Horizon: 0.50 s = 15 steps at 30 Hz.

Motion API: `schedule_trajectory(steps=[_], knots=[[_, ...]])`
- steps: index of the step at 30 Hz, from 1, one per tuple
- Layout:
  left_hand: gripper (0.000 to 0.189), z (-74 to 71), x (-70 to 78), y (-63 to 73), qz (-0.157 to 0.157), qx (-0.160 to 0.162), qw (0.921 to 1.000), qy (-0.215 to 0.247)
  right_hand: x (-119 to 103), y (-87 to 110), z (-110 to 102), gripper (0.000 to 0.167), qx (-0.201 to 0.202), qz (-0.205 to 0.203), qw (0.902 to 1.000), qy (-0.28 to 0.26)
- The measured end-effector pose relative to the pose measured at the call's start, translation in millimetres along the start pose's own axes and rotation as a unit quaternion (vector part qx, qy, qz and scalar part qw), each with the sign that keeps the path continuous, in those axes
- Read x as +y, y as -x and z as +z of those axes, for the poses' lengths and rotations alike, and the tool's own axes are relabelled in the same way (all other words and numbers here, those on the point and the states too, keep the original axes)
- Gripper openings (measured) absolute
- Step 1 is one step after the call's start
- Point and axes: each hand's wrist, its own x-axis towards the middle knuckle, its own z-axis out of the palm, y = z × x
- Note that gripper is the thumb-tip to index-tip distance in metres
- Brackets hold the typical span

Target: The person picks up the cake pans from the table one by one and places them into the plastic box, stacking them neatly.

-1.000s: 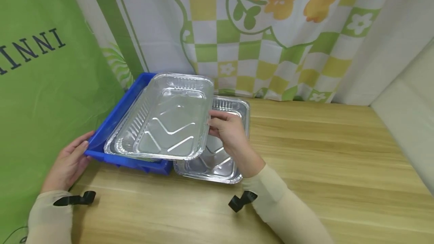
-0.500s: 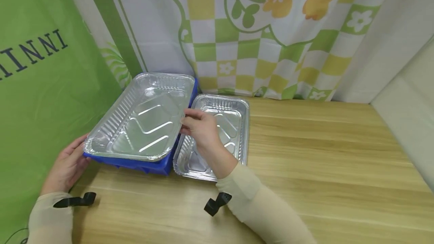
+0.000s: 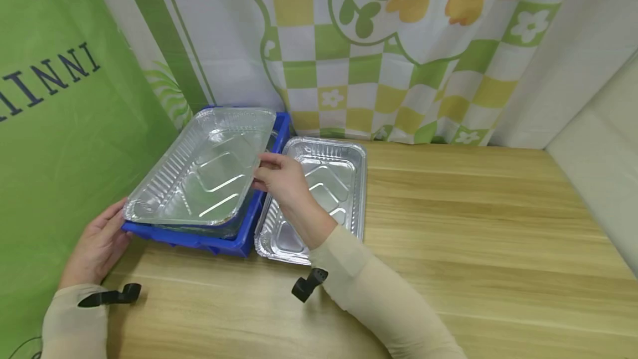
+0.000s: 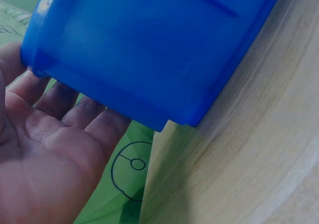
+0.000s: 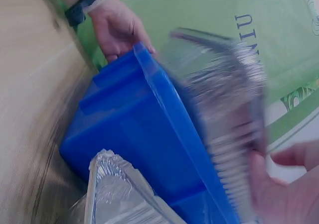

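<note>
In the head view, a shallow rectangular foil tray (image 3: 219, 165) slants over the blue plastic bin (image 3: 199, 241), its right side raised above the bin's rim. My right hand (image 3: 286, 181) pinches that raised right rim between thumb and fingers. At the bin's near left corner, my left hand (image 3: 99, 242) grips the rim; the left wrist view has its fingers (image 4: 75, 104) behind the bin wall. Beneath the slanted tray, part of another foil container (image 3: 234, 227) shows inside the bin. A second foil tray (image 3: 353, 226) lies on the table right of the bin, partly hidden by my right forearm.
The wooden table (image 3: 473, 237) stretches to the right and toward me. A patterned curtain (image 3: 394, 71) hangs along its back edge, and a green cloth (image 3: 60, 143) hangs close on the left. A pale wall (image 3: 598, 121) stands at the right.
My right hand has carried the foil tray left from above the second tray to over the bin, and its right side has since tilted up. My left hand stays at the bin's corner.
</note>
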Motion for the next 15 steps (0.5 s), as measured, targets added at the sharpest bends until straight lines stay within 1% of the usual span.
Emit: schedule_trajectory(steps=[3,5,9,11,15], knots=[[0.042,0.4,-1.2,-0.4,0.003,-0.008,0.9999,-0.013,3,0.6,-3,0.053,-0.034,0.025,0.9985,0.034],[0.043,0.0,-1.3,-0.5,0.008,-0.018,0.9997,-0.018,5,0.8,-6,0.054,-0.045,0.036,0.9972,0.047],[0.043,-0.9,-0.7,-0.6,0.015,-0.022,0.9995,-0.015,8,0.4,-10,0.047,-0.043,0.037,0.9973,0.045],[0.043,-1.0,-0.3,-0.6,0.013,-0.018,0.9996,-0.016,8,1.2,-12,0.044,-0.041,0.039,0.9974,0.046],[0.043,-2.3,-1.4,-1.3,0.012,-0.015,0.9998,-0.01,9,3.6,-14,0.042,-0.05,0.042,0.9965,0.053]])
